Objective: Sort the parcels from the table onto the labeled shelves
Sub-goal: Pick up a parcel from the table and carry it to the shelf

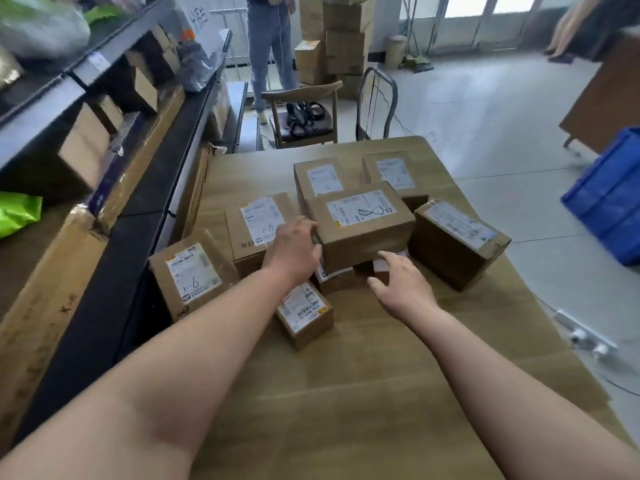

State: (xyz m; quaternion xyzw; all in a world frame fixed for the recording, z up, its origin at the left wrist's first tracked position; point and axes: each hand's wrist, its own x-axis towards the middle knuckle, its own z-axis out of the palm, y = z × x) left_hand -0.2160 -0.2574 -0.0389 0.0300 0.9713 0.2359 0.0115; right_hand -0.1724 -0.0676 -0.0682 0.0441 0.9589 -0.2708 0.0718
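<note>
Several brown cardboard parcels with white labels lie on the wooden table [363, 393]. The middle parcel [360, 233], marked with a scribbled 8, rests on top of smaller boxes. My left hand [294, 251] grips its left side. My right hand [401, 289] hovers just below its front right corner with fingers spread, holding nothing. A parcel marked 1-6 [190, 271] stands at the table's left edge, another 1-6 parcel [258, 226] lies behind my left hand, and a small parcel [304, 315] sits under my left wrist. A larger box [457, 244] is at the right.
Metal shelves [86, 67] holding boxes and bags run along the left. A wooden chair [301, 109] and a trolley handle [377, 98] stand beyond the table, with a person and stacked cartons [343, 43] behind. A blue crate [609, 199] sits at the right.
</note>
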